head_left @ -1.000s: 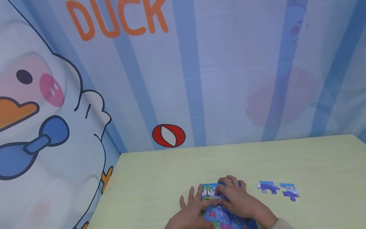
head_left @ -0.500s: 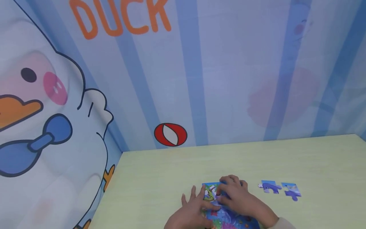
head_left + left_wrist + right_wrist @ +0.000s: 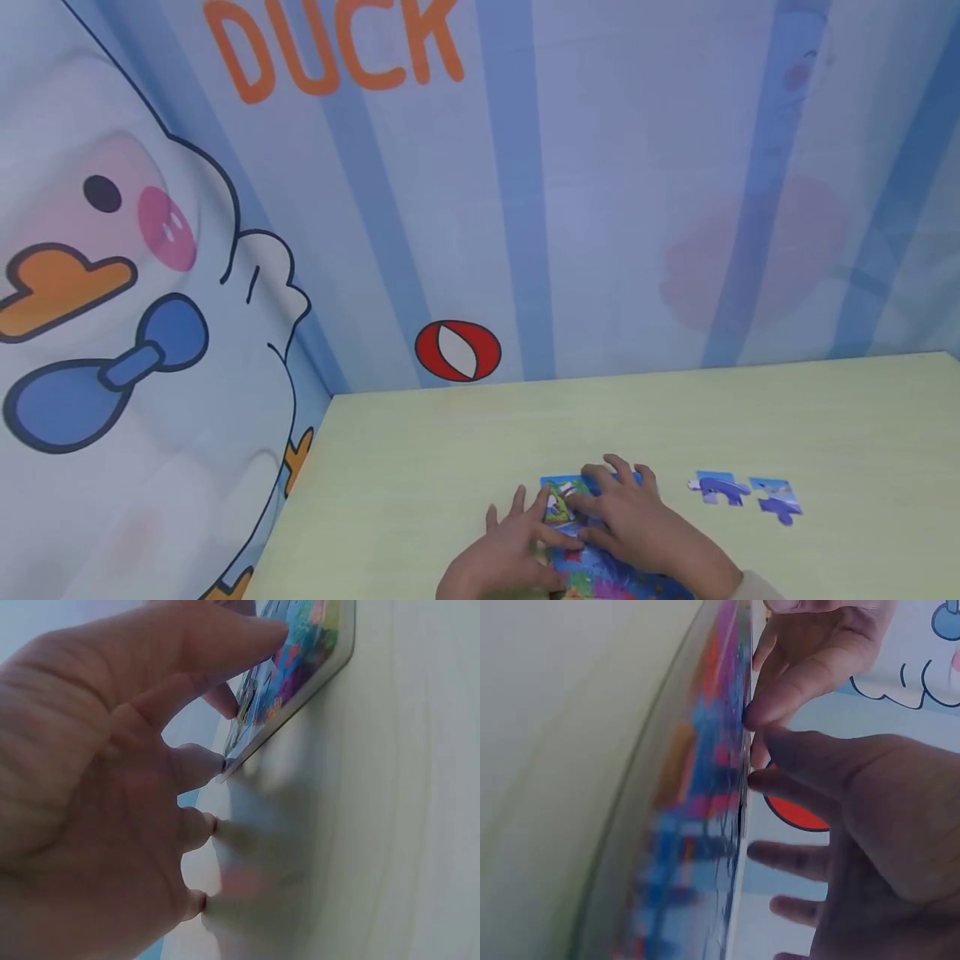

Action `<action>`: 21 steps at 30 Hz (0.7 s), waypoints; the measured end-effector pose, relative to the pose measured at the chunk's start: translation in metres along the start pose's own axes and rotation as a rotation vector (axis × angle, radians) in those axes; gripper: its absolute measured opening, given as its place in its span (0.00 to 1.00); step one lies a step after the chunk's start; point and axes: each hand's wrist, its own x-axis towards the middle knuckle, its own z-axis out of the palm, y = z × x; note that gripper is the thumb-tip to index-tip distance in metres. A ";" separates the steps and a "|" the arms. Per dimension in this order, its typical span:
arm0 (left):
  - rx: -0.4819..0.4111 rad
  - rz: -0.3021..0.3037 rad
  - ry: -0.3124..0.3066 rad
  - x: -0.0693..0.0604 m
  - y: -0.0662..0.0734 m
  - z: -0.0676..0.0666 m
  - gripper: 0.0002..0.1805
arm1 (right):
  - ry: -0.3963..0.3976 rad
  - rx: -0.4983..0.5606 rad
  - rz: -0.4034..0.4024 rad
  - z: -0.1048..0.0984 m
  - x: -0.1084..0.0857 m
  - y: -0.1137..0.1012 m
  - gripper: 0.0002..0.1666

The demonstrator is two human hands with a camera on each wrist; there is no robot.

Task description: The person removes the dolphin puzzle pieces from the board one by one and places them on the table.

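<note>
A colourful sea-scene jigsaw puzzle [image 3: 592, 579] lies on the table in a flat tray, its lower part cut off by the frame. At its upper left sits a green-and-white puzzle piece [image 3: 558, 505], tilted against the rows around it. My left hand [image 3: 498, 557] spreads over the left edge, its thumb and forefinger reaching onto the picture and another finger touching the tray's rim. Across the upper right lies my right hand [image 3: 637, 525], fingertips on the puzzle beside the tilted piece. In the right wrist view, both hands' fingertips [image 3: 761, 716] meet closely at the puzzle's surface.
Two loose jigsaw pieces, a left one [image 3: 723, 489] and a right one [image 3: 780, 502], lie to the right of the puzzle on the pale table [image 3: 420, 467]. Behind the table hangs a striped blue backdrop [image 3: 600, 208] with a large printed duck [image 3: 225, 358] at left.
The upper-left palm-tree area stood straight a second ago; a piece there now sits turned. Both hands stay on the puzzle, with small finger shifts. The head view has swung slightly left.
</note>
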 end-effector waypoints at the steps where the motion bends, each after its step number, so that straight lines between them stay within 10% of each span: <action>1: 0.002 -0.002 -0.001 0.000 0.000 0.000 0.23 | -0.017 -0.023 -0.020 -0.001 -0.001 0.001 0.18; 8: 0.004 -0.010 0.013 0.001 0.001 0.000 0.21 | 0.035 -0.043 -0.075 -0.010 0.001 0.009 0.02; 16: -0.010 -0.055 0.007 0.002 0.002 -0.002 0.19 | -0.075 0.063 0.114 -0.016 -0.002 0.013 0.22; 21: -0.006 -0.059 0.017 -0.007 0.018 -0.005 0.19 | -0.064 0.045 0.080 -0.016 -0.006 0.018 0.17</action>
